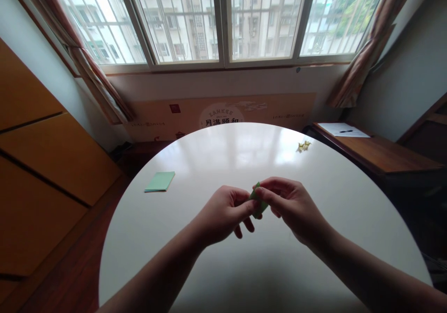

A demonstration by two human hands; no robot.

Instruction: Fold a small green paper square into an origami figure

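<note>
A small piece of folded green paper (256, 209) is held up over the table between both hands. My left hand (228, 213) pinches its lower left side between thumb and fingers, the other fingers curled beneath. My right hand (288, 203) is closed on its upper right side, the thumb near the top point. Much of the paper is hidden behind the fingers, so its full folded shape cannot be made out.
The white round table (167, 238) bears a stack of light green paper squares (160, 181) at left and small yellow folded paper figures (303, 146) at far right. Beyond its right edge, a wooden side table (387, 152) holds a white sheet (335, 129) and a pen (346, 131).
</note>
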